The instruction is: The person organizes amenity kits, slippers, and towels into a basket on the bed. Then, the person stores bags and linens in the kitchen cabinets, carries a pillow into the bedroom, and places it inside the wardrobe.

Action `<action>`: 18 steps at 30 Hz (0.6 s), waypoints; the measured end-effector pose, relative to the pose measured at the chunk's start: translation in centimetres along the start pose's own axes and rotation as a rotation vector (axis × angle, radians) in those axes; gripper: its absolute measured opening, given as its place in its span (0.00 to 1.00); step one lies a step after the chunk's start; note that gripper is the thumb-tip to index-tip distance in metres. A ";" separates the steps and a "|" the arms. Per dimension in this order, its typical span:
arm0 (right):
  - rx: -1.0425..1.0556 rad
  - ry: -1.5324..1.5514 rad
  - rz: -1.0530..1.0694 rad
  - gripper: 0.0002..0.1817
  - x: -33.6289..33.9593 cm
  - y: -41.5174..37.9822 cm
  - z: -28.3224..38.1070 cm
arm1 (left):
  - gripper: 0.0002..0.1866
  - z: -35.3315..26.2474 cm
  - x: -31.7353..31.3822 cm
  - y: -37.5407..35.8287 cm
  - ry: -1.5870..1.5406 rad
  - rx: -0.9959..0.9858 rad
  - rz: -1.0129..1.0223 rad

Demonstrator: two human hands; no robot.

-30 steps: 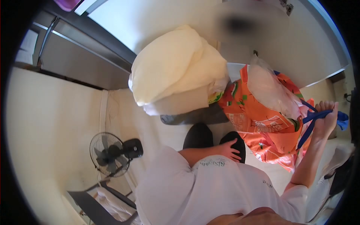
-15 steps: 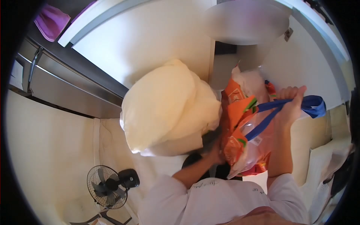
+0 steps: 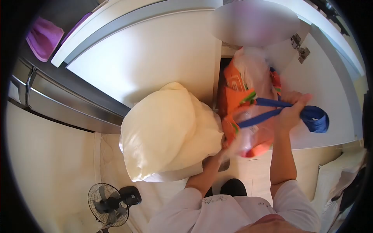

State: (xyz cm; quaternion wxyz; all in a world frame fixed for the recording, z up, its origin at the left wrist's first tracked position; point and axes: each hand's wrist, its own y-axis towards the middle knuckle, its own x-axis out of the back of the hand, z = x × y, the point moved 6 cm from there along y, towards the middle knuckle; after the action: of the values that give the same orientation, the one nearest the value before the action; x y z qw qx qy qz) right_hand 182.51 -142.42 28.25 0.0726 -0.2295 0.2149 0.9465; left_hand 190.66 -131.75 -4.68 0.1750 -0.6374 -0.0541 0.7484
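Note:
My right hand (image 3: 291, 110) is closed around the blue straps of an orange shopping bag (image 3: 233, 101). Loops of blue strap (image 3: 316, 118) stick out past the fist on the right. Clear plastic shows along the bag's side, and its far end reaches into the open cabinet (image 3: 326, 85). At the bag's near left edge is my left hand (image 3: 230, 150), smeared by motion, so its fingers cannot be made out. Left of the bag stands a large cream-coloured, cloth-like bundle (image 3: 167, 128), close to my left forearm.
A shut white cabinet door (image 3: 155, 54) lies left of the opening. The open door's hinge (image 3: 300, 48) shows at the right. A black fan (image 3: 108, 204) stands at lower left, below a steel appliance (image 3: 70, 105). Purple cloth (image 3: 44, 39) hangs at upper left. A blurred oval covers the top.
The orange bag has moved forward, farther into the cabinet opening, with my right hand still on its straps. My left hand has followed along its near side. The camera view has shifted.

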 end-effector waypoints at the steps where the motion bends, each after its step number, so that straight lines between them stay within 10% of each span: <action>1: 0.043 -0.041 0.044 0.27 0.5 0.1 -1.9 | 0.37 -1.2 0.4 1.3 0.021 -0.052 -0.017; 6: -0.357 -0.405 -0.105 0.24 -2.7 1.7 -7.7 | 0.38 -3.8 2.3 4.1 0.096 -0.248 -0.081; 11: -0.213 -0.285 0.279 0.19 -4.6 -0.6 -17.2 | 0.40 -4.4 3.2 4.3 0.224 -0.355 -0.137; 14: 0.594 -1.053 0.666 0.25 -5.0 -5.3 -19.0 | 0.42 -4.4 4.6 4.1 0.350 -0.405 -0.217; 18: 0.349 -1.074 0.726 0.46 -3.0 -4.3 -26.2 | 0.44 -3.4 5.6 3.4 0.755 -0.538 -0.336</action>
State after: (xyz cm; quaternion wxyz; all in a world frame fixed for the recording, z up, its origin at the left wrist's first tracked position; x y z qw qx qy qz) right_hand 196.70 -150.16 7.02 -0.1177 0.3753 0.3622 0.8450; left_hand 192.63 -133.55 -11.52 0.1297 -0.8692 -0.2803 0.3862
